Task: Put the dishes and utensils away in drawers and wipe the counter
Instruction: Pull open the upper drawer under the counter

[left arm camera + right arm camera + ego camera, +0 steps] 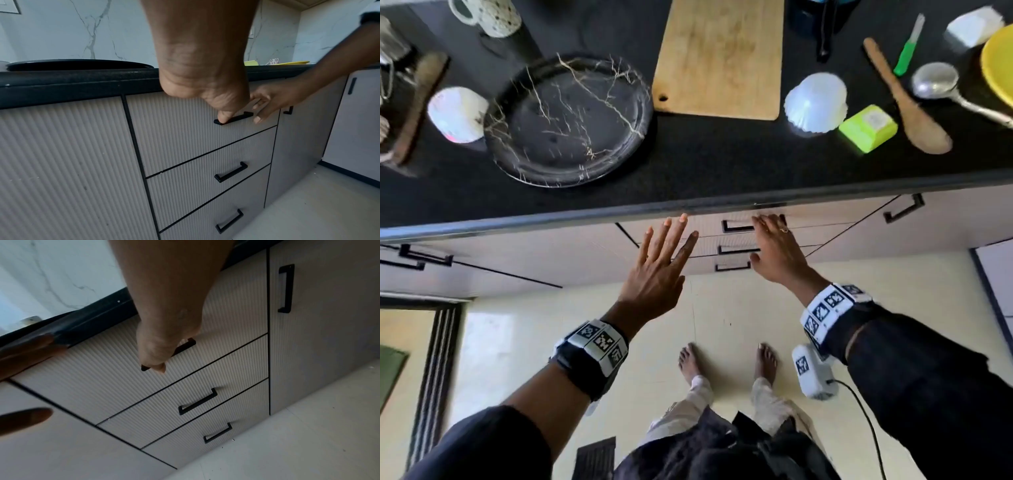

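Dishes lie on the black counter point(688, 164): a black veined plate point(568, 120), a wooden cutting board point(719, 58), an upturned white bowl point(815, 102), a white cup point(457, 114), a speckled mug point(489, 15), a wooden spoon point(907, 102), a metal ladle point(938, 82) and a yellow bowl point(998, 65). Below the counter edge, my right hand point(770, 233) has its fingers curled over the right part of the top drawer's black handle point(736, 226) point(185, 345). The drawer front point(185, 138) sits flush. My left hand point(671, 236) is held with fingers spread just left of that handle and holds nothing.
Two more ribbed drawers point(205, 178) with black handles sit beneath the top one. Cabinet doors flank them on the left point(61, 162) and right point(318, 321). A green box point(868, 128) and a green-handled tool point(909, 48) lie on the counter. My bare feet point(726, 363) stand on pale floor.
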Available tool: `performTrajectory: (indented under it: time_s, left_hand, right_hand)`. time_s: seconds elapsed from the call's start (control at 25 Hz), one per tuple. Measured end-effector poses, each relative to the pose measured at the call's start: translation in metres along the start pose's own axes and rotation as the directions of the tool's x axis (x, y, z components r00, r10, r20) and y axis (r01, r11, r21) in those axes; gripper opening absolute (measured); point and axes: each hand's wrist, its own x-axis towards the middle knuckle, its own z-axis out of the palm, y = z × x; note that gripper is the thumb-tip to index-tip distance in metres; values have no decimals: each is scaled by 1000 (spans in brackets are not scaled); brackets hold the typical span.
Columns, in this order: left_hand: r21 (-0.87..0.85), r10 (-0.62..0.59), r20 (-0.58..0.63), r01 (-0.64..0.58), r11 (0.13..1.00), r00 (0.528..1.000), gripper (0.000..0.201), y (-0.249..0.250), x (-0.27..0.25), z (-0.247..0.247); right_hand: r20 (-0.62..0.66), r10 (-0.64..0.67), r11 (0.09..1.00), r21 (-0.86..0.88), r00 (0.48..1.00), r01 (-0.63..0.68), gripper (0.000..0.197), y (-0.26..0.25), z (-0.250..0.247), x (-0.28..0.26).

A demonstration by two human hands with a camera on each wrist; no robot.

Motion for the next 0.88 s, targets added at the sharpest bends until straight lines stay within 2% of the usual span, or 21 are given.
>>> performTrajectory:
  time_s: [0.08,0.16,0.36,0.52,0.68,0.8,0.88]
  left_hand:
    - [0,8,25,-8,1000,1000,87,-7,-3,4]
    - [26,36,38,-37,999,999,86,-13,-8,13]
    - [-8,20,93,-20,1000,995,84,-19,-19,30]
    - [-58,-18,32,20,998,999,81,-9,-18,23]
    - [-101,-33,-54,28,995,998,76,10,-17,11]
    - [-98,-93,-31,89,991,995,79,26,-16,6]
    - [-119,-157,10,157,980,988,77,39,-21,10]
  right_hand:
    - [103,105,994,-47,989,-101,82,-8,6,12]
    - [146,196,979,-92,970,-184,82,-15,9,19]
    - [159,316,948,-82,935,-307,62,-26,5,24]
    - [229,299,953,-122,926,-278,70,-27,6,8]
    - [308,241,970,-87,920,-225,74,-23,4,-17]
    - [360,207,978,-84,909,-190,73,-24,0,-39]
    - [439,182,982,-35,880,-186,73,-25,-2,-72]
